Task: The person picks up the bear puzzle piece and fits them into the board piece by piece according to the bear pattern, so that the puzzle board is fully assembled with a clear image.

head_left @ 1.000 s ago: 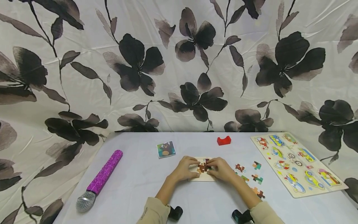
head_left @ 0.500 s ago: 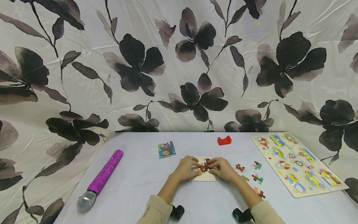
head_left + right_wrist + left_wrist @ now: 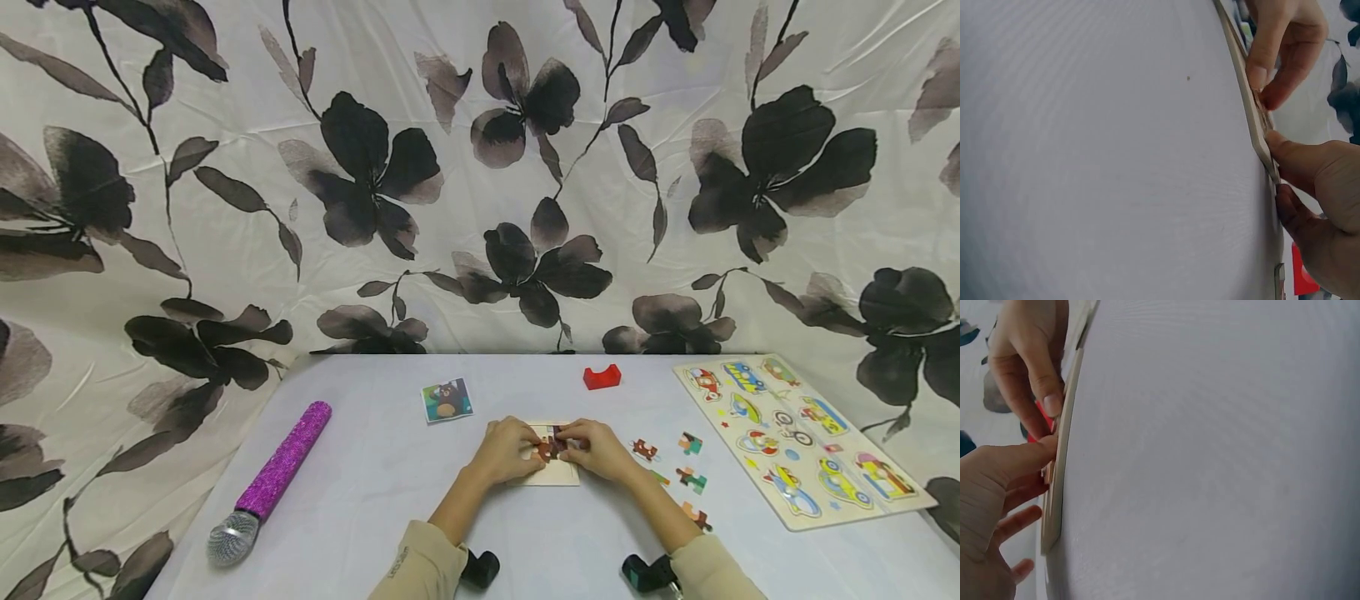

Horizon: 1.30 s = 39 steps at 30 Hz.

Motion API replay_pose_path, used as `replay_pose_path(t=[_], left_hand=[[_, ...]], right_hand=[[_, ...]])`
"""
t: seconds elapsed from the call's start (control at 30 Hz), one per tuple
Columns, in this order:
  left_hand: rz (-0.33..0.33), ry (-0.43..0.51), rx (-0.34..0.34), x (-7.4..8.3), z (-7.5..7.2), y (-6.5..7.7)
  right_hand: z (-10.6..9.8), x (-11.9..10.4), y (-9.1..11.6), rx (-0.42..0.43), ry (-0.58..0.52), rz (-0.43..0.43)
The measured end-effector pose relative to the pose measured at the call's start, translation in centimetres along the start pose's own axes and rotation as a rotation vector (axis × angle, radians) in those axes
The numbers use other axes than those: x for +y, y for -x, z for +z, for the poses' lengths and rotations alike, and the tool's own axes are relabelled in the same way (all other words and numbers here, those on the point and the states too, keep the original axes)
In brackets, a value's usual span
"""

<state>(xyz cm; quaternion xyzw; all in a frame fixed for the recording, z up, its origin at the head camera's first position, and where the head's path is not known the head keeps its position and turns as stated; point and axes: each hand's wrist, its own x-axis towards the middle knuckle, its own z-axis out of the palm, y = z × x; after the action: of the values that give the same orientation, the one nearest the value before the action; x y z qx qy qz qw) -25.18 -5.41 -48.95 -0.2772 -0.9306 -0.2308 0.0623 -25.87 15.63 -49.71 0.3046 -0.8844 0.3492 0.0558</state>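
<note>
In the head view a small pale wooden puzzle tray (image 3: 551,477) lies at the middle of the table, with brown jigsaw pieces (image 3: 551,444) on it. My left hand (image 3: 501,452) pinches the pieces from the left, thumb and forefinger at their edge. From the other side my right hand (image 3: 600,452) grips a dark piece at the tray's right part. The left wrist view shows the tray edge-on (image 3: 1057,469), fingertips of both hands meeting just above it. Fingers hide much of the pieces.
Loose jigsaw pieces (image 3: 691,479) lie right of the right forearm. A bear picture card (image 3: 447,400) and a red block (image 3: 602,377) are farther back. A glittery purple microphone (image 3: 281,462) lies left, a vehicle puzzle board (image 3: 802,442) right.
My left fingers have shifted slightly right over the tray, and the gap between the two hands' fingertips has narrowed. My right hand stays almost in place.
</note>
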Motion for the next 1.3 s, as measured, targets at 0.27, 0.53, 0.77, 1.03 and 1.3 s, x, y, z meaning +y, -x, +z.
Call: replay_pose_path(t=[0.27,0.53,0.77,1.03,1.3], left_hand=[[-0.009,-0.021,0.014,0.3,0.4,-0.5],[-0.015,-0.035,0.060,0.1,1.1,-0.7],[0.020,-0.040,0.081,0.1,1.2,-0.7],[0.170,-0.065,0.071,0.4,1.2,-0.8],[0.200,-0.154,0.057,1.1,1.3,-0.6]], right_hand=[[0.0,0.2,0.2,-0.013,-0.024,0.022],[0.0,0.2,0.2,-0.029,-0.025,0.034],[0.1,0.4,0.3,-0.023,-0.036,0.035],[0.3,0.5,0.3,-0.015,-0.033,0.020],[0.3,0.4,0.4,-0.003,-0.040,0.013]])
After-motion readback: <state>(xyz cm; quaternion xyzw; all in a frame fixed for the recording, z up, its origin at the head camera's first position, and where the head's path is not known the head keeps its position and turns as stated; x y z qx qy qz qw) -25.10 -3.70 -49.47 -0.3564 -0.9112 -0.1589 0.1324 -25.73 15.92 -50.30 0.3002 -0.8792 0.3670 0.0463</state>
